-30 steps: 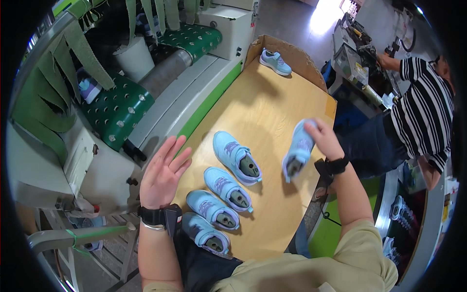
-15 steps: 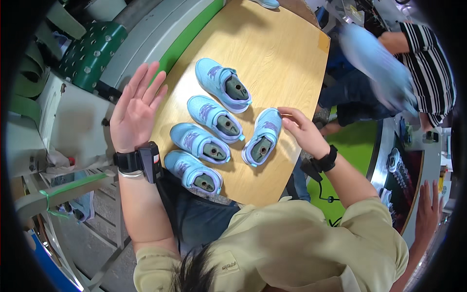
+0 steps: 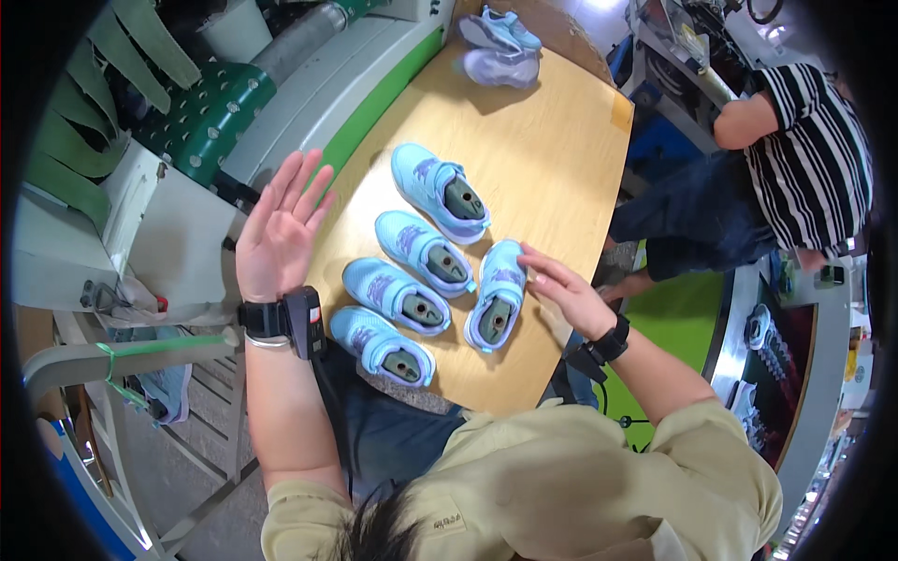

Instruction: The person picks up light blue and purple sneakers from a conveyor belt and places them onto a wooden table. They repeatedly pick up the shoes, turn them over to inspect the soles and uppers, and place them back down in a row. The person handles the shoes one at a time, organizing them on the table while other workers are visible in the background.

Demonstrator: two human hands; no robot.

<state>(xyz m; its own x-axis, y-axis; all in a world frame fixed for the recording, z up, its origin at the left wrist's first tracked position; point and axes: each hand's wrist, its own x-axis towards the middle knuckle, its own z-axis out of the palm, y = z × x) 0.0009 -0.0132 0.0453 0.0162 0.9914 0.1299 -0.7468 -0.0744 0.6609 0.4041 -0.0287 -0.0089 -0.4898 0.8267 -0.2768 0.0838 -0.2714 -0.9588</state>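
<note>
Pale wood topped the table (image 3: 552, 168) before you, with a green belt (image 3: 215, 117) at ten o'clock, a rack (image 3: 56, 374) toward eight and a co-worker (image 3: 814, 154) in stripes at two.

You seemed to be at the step of squaring up blue shoes. Four shoes (image 3: 402, 234) stood in a slanted row from twelve round to eight, toes toward ten. The fifth shoe (image 3: 496, 294) stood upright toward three, just beside the row's heels, its toe toward twelve; whether it touched the row you could not tell.

Your right hand (image 3: 575, 297) reached in from three, fingers stretched out, slightly apart and not wrapped round anything. Their tips lay against the fifth shoe's toe or very near it; contact was unclear. Your left hand (image 3: 276, 243), between nine and ten, was raised and bare, palm up, fingers spread. A next move on that shoe called, as you might judge, for a light push at its side, or for curling the fingers round it to turn its toe in line.

Each of those five shoes held a dark green last (image 3: 444, 264). On the rack sat another blue shoe (image 3: 166, 388). Inside the white bucket (image 3: 236, 35) at eleven, you could not see. Far shoes (image 3: 510, 33), partly blurred, lay past twelve beside the cardboard (image 3: 566, 42).
</note>
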